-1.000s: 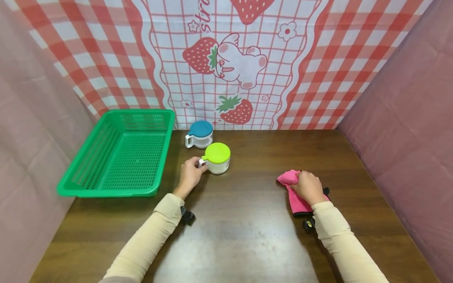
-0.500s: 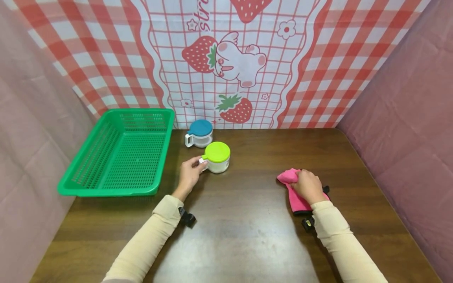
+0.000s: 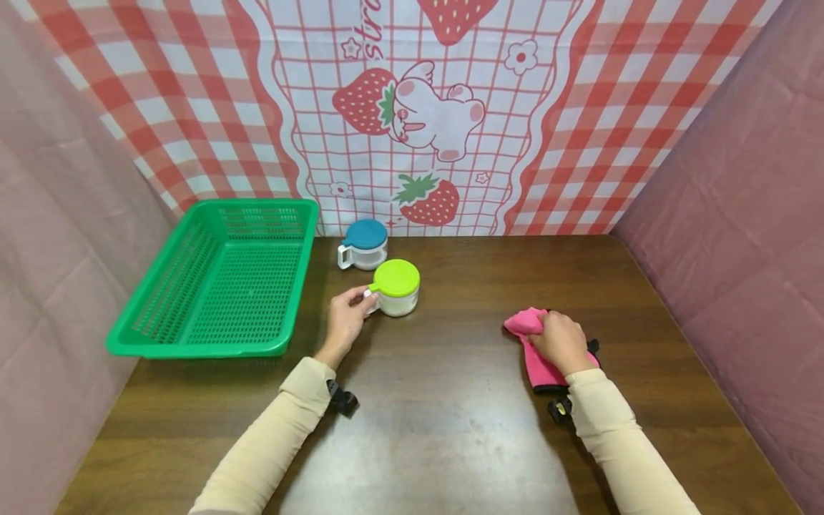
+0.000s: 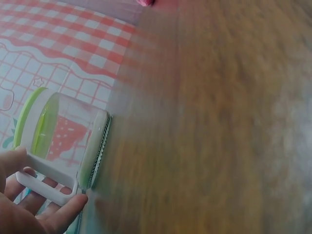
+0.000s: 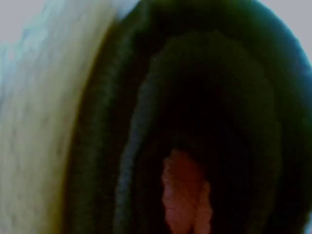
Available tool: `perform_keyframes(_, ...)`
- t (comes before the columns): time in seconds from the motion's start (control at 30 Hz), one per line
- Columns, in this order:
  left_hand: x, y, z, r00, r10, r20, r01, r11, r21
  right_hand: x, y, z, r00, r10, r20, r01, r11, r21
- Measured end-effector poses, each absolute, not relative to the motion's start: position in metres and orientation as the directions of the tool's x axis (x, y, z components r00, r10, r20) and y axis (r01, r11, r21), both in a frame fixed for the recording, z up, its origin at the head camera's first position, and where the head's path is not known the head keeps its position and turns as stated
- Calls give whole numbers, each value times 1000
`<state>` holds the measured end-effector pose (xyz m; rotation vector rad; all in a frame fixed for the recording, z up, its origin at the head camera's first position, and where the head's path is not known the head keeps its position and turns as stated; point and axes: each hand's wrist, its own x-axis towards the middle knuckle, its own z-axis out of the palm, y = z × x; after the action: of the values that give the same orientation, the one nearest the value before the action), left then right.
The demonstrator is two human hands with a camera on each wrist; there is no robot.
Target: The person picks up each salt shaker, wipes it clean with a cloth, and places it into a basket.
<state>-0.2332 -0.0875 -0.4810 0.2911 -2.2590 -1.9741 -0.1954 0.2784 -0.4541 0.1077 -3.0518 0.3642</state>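
Note:
My left hand (image 3: 346, 318) holds the white handle of a small clear jar with a lime-green lid (image 3: 395, 279). In the left wrist view, the thumb lies on the upper side of the handle (image 4: 51, 170) and the other fingers are around and below it. The jar stands upright on the table. To the right, my right hand (image 3: 561, 342) grips a bunched pink cloth (image 3: 539, 365) with a black edge, lying on the tabletop. Its fingertips are partly hidden in the folds. Dark, blurred material (image 5: 209, 97) fills most of the right wrist view.
A similar jar with a blue lid (image 3: 365, 234) stands just behind the green-lidded one, its handle pointing left. A green plastic basket (image 3: 290, 336) sits at the left of the wooden table (image 3: 444, 415). Behind the table hangs a strawberry-print checked cloth (image 3: 566, 157); pink drapes flank both sides.
My left thumb has shifted slightly upward on the jar's handle. Both jars, the right hand and the pink cloth look the same as before.

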Motion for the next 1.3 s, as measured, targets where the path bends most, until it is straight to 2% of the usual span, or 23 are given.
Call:
perform_keyframes(0.7,-232,-82,-477,-943,-331,9,-65,212,975,-183,280,-447,-989,-24,144,-74,931,-357)
perform_keyframes(1.3,-221,-78,-461,-942,-335,2,-39,118,992,-176,265,-435,-946,-20,325,-169,884,-437)
